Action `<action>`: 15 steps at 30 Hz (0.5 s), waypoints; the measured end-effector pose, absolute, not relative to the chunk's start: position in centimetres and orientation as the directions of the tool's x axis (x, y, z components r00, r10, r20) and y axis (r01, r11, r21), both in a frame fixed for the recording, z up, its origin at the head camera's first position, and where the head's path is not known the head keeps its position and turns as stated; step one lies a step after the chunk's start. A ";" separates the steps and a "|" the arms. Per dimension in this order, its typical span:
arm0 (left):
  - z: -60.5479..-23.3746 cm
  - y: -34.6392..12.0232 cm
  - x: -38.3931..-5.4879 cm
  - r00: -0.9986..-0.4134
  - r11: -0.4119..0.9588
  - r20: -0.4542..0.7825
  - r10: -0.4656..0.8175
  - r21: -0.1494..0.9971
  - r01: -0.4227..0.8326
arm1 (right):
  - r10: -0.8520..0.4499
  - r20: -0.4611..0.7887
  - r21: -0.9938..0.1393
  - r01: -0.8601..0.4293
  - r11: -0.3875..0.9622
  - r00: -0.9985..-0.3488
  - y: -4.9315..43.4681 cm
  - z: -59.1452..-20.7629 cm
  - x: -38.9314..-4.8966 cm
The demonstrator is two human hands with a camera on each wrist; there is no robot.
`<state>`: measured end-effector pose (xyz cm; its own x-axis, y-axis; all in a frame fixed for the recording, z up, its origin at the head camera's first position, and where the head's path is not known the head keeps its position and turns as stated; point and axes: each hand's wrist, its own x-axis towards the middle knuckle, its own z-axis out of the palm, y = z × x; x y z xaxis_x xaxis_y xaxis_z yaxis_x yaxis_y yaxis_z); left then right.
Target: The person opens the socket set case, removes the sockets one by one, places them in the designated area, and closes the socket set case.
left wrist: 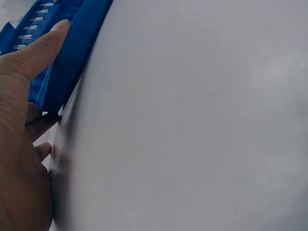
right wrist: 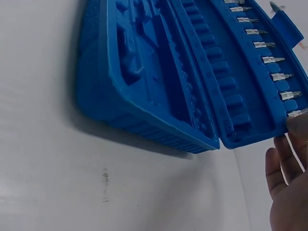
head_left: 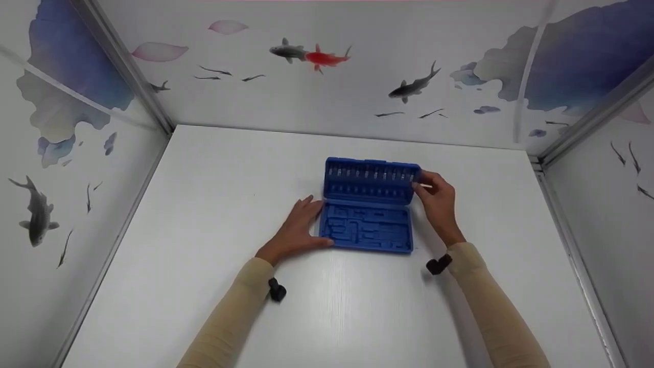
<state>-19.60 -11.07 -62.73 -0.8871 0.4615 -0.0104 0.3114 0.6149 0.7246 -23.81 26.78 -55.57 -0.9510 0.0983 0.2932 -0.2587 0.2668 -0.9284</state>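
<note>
Flanking the blue case [head_left: 367,227], left [head_left: 297,229] and right hands [head_left: 439,204], respectively splayed against its corner and pinching the raised lid [head_left: 372,182]

A white surface [head_left: 219,179] lies between pale walls [head_left: 332,107] joined by metal strips [head_left: 124,64] at the corners. On the back wall, a red fish [head_left: 326,58] overlaps a grey fish [head_left: 287,51]; pink petals [head_left: 160,51] show to their left, a blue-violet wash [head_left: 582,66] to the right. A dark smudge [right wrist: 105,185] marks the surface.
</note>
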 end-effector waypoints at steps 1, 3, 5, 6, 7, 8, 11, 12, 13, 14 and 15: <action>-62.8 -11.1 -19.6 -0.888 0.618 -0.009 0.459 0.722 0.312 | 0.092 0.287 -0.928 -0.253 0.272 -0.953 26.8 -56.0 -24.1; -62.8 -11.1 -19.6 -0.889 0.624 -0.004 0.458 0.714 0.318 | 0.082 0.272 -0.927 -0.238 0.291 -0.959 27.0 -56.9 -24.8; -62.8 -11.1 -19.6 -0.888 0.627 0.005 0.461 0.707 0.329 | 0.076 0.259 -0.923 -0.224 0.312 -0.963 27.2 -57.9 -25.6; -62.7 -11.1 -19.6 -0.886 0.627 0.006 0.463 0.705 0.333 | 0.075 0.250 -0.923 -0.214 0.321 -0.965 27.3 -58.4 -26.0; -62.7 -11.1 -19.6 -0.885 0.626 0.008 0.465 0.705 0.335 | 0.074 0.241 -0.923 -0.205 0.326 -0.968 27.3 -58.6 -26.3; -62.7 -11.1 -19.6 -0.884 0.625 0.007 0.467 0.705 0.336 | 0.076 0.230 -0.923 -0.193 0.334 -0.970 27.4 -58.9 -26.6; -62.7 -11.1 -19.6 -0.880 0.627 0.001 0.475 0.701 0.339 | 0.081 0.195 -0.922 -0.154 0.355 -0.978 27.7 -59.4 -27.2; -62.7 -11.1 -19.6 -0.880 0.630 -0.001 0.475 0.699 0.339 | 0.080 0.180 -0.922 -0.140 0.362 -0.980 27.7 -59.5 -27.4; -62.7 -11.1 -19.6 -0.880 0.633 -0.003 0.475 0.696 0.339 | 0.078 0.165 -0.922 -0.126 0.366 -0.983 27.8 -59.6 -27.6; -62.7 -11.1 -19.6 -0.880 0.636 -0.004 0.475 0.693 0.340 | 0.075 0.151 -0.921 -0.113 0.373 -0.986 27.8 -59.7 -27.8; -62.7 -11.1 -19.5 -0.881 0.637 -0.003 0.474 0.691 0.340 | 0.068 0.137 -0.919 -0.101 0.381 -0.988 27.8 -59.8 -27.9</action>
